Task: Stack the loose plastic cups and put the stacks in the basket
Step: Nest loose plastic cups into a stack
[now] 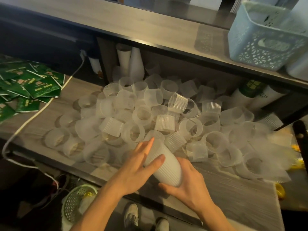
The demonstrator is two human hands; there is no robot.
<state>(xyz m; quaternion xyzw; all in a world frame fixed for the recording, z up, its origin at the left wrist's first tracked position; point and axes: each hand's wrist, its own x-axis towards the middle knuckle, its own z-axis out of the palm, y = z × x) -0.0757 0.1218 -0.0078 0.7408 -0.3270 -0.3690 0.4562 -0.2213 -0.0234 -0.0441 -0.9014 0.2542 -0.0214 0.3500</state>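
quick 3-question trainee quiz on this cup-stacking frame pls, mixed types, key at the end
1. True or false: both hands are on the stack of cups.
2. Where is the blue basket? A) on the floor B) on the upper shelf, to the right C) among the green packets
3. Fill in: the loose cups lie in a pile on the ____.

Key:
1. True: left hand holds its side, right hand its lower end.
2. B
3. Counter
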